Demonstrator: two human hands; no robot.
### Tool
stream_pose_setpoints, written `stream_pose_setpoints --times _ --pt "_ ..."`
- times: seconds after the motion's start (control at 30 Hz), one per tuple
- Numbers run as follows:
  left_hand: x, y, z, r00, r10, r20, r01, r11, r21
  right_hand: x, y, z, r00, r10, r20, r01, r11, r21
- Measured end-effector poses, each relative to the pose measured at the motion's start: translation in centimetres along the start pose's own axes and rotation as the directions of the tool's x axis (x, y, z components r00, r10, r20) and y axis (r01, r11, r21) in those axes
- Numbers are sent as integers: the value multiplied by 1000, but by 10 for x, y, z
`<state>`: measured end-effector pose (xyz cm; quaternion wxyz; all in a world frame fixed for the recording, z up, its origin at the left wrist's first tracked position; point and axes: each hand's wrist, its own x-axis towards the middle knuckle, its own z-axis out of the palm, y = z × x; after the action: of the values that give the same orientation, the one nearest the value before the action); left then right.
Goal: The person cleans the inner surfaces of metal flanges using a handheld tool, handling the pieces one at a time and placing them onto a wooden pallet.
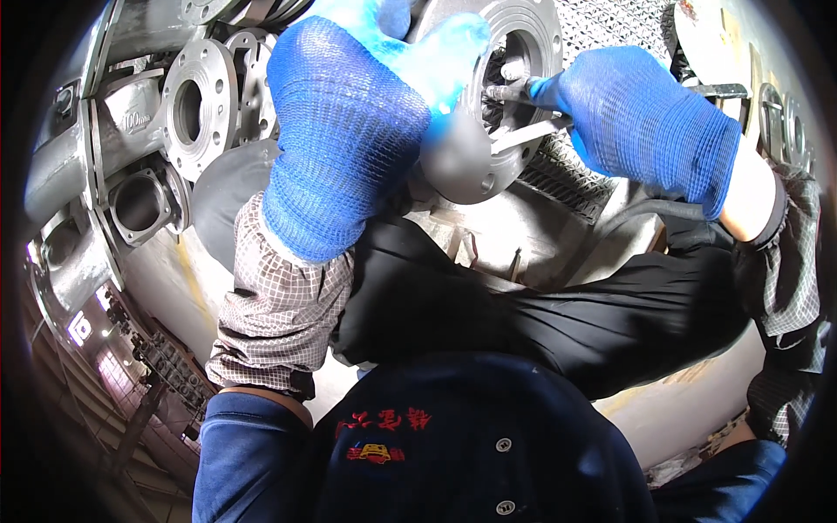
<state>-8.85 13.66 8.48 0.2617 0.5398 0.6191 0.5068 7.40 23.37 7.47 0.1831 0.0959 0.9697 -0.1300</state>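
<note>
A grey flanged metal casting (542,39) with a round bore and bolt holes stands upright in front of me. My left hand (384,87), in a blue knitted glove, grips the casting's left side. Strong light washes out its fingers, and a blurred patch covers part of the flange below them. At the casting's right, my right hand (610,109), also blue-gloved, is closed around a grey metal tool (532,135) whose light shank crosses the flange face. The thumb or a finger of that hand points toward the bore. The tool's kind is hard to make out.
Several flanged castings (199,109) are stacked along the left. Patterned metal mesh (602,26) lies behind the work. A dark flat bar (719,90) shows beyond my right hand. My legs in black trousers (540,322) are bent beneath the casting. A pale ledge (732,366) is at the lower right.
</note>
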Motion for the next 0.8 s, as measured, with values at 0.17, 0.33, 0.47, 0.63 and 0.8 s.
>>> stream_pose_setpoints --times 0.17,0.33,0.47,0.63,0.8 --pt "0 22 0 995 93 34 -99 944 316 6 28 9 994 -105 -33 108 986 125" --pt "1 0 1 1000 -15 13 16 999 -39 -4 10 23 991 0 -133 10 997 72" --pt "0 1 4 1000 1 19 0 1000 -12 0 16 19 997 20 -70 -13 995 97" --pt "2 2 6 997 -82 8 82 992 -101 8 25 18 1000 18 -22 -14 990 137" --pt "3 1 -1 994 106 21 -107 979 172 12 28 14 1000 -5 -10 6 988 155"
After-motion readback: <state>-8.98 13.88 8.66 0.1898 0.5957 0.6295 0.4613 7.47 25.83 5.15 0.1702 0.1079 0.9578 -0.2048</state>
